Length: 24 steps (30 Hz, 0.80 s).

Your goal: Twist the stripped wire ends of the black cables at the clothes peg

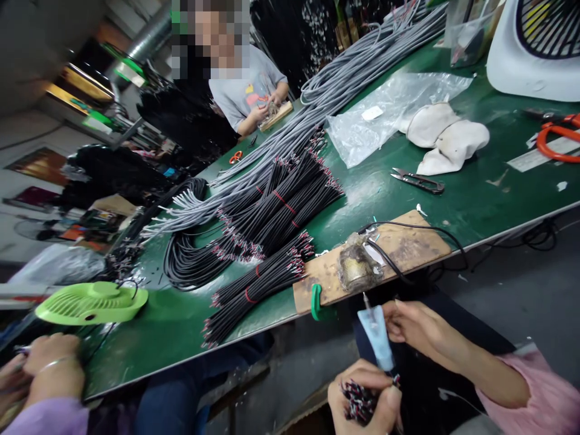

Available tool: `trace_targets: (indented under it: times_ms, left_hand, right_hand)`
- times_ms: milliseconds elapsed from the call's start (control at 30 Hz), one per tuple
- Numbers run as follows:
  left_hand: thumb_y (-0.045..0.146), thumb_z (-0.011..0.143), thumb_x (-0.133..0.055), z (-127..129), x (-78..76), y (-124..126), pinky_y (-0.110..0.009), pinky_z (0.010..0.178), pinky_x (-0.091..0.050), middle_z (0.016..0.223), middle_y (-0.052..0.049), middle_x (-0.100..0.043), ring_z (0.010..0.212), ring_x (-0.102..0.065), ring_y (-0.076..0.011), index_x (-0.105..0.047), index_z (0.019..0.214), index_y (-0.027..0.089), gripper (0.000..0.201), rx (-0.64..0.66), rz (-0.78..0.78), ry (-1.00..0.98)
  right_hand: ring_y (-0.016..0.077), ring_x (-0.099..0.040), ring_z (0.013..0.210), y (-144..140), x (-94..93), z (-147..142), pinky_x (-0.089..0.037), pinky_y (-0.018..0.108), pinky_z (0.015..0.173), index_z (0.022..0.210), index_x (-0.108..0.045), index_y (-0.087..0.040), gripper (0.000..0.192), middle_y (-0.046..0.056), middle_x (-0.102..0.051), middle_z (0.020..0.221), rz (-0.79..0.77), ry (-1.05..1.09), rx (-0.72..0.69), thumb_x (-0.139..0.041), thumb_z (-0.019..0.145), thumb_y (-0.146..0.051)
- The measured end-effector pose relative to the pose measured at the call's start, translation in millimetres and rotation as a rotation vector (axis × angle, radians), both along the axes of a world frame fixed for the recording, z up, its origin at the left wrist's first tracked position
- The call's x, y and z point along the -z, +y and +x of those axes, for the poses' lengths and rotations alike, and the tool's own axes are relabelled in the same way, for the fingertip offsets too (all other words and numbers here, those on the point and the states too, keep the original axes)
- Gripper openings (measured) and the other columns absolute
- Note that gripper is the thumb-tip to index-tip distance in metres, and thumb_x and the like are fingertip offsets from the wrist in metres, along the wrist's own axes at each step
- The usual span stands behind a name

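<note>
My left hand (357, 396), low in the picture, is closed around a bundle of short black cables (360, 402) whose red, white and black wire ends face up. Just above it, a light blue tapered sleeve-like piece (377, 338) with a pointed metal tip stands tilted; its lower end reaches my left thumb. My right hand (410, 323), coming from a pink sleeve, has its fingers closed at the side of this piece. Beyond the tip lies a wooden board (417, 241) at the table edge, carrying a grimy block (356, 266) with a black cord.
Tied black cable bundles (281, 205) and long grey cables (353, 78) cover the green table (362, 187). Thread snips (417, 180), white gloves (446, 136), orange-handled scissors (555, 139) and a green clip (316, 302) lie nearer. Two co-workers sit left and across.
</note>
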<state>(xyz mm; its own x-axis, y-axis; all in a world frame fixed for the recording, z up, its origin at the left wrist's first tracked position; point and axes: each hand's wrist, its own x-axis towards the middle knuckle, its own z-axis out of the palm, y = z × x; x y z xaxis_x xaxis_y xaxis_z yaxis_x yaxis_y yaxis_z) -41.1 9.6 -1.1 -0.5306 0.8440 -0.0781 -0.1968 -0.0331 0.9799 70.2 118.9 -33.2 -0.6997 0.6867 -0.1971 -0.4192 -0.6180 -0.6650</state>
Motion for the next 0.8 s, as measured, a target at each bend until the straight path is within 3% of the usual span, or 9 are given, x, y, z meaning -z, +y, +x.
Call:
trace_targets:
  times_ms: [167,300,433,567,667,800]
  left_hand:
    - [0.039,0.069,-0.084,12.0,7.7,-11.2,-0.014,0.031,-0.038,0.04,0.002,-0.063,0.026,-0.054,-0.0089,-0.061,0.059,0.017,0.033,0.039,-0.213,-0.316]
    - [0.045,0.054,-0.09,21.8,22.7,-19.7,-0.02,0.035,-0.048,0.043,0.002,-0.065,0.03,-0.058,-0.0126,-0.059,0.07,0.018,0.044,-0.031,-0.403,-0.266]
    - [0.046,0.055,-0.089,22.7,29.4,-18.6,-0.022,0.033,-0.046,0.051,0.002,-0.068,0.026,-0.052,-0.011,-0.063,0.081,0.019,0.045,-0.127,-0.301,-0.176]
    - [0.042,0.067,-0.084,20.7,28.6,-12.7,-0.019,0.033,-0.044,0.063,0.001,-0.069,0.035,-0.059,-0.011,-0.066,0.072,0.019,0.029,-0.202,-0.138,-0.14]
    - [0.039,0.066,-0.085,23.3,27.6,-12.1,-0.019,0.033,-0.044,0.065,0.002,-0.068,0.032,-0.058,-0.0097,-0.066,0.068,0.019,0.027,-0.227,-0.122,-0.166]
    - [0.039,0.062,-0.087,26.6,27.7,-16.8,-0.013,0.026,-0.031,0.057,0.007,-0.061,0.023,-0.045,-0.0023,-0.066,0.067,0.02,0.028,-0.193,-0.109,-0.201]
  right_hand:
    - [0.0174,-0.054,0.074,-6.0,-7.1,16.8,-0.04,0.031,0.069,0.078,-0.071,-0.015,0.024,0.003,-0.062,0.076,0.405,-0.267,-0.003,-0.071,0.083,-0.038]
    - [0.0226,-0.057,0.084,-12.6,-26.6,14.0,-0.041,0.036,0.079,0.079,-0.073,-0.016,0.018,0.006,-0.069,0.08,0.672,-0.275,-0.057,-0.072,0.083,-0.034]
    - [0.0222,-0.057,0.078,-13.8,-32.9,13.6,-0.041,0.036,0.075,0.07,-0.068,-0.017,0.026,0.006,-0.067,0.071,0.718,-0.377,0.024,-0.066,0.088,-0.035]
    - [0.0195,-0.054,0.07,-16.5,-26.4,17.1,-0.038,0.034,0.069,0.065,-0.061,-0.017,0.036,0.004,-0.059,0.067,0.729,-0.412,0.074,-0.06,0.091,-0.043]
    - [0.0182,-0.052,0.068,-23.8,-23.2,15.8,-0.037,0.032,0.066,0.066,-0.056,-0.018,0.04,0.003,-0.055,0.069,0.701,-0.4,0.103,-0.056,0.093,-0.046]
    - [0.0176,-0.051,0.068,-32.6,-22.9,12.1,-0.038,0.033,0.07,0.068,-0.054,-0.018,0.038,0.002,-0.054,0.069,0.645,-0.355,0.119,-0.054,0.094,-0.045]
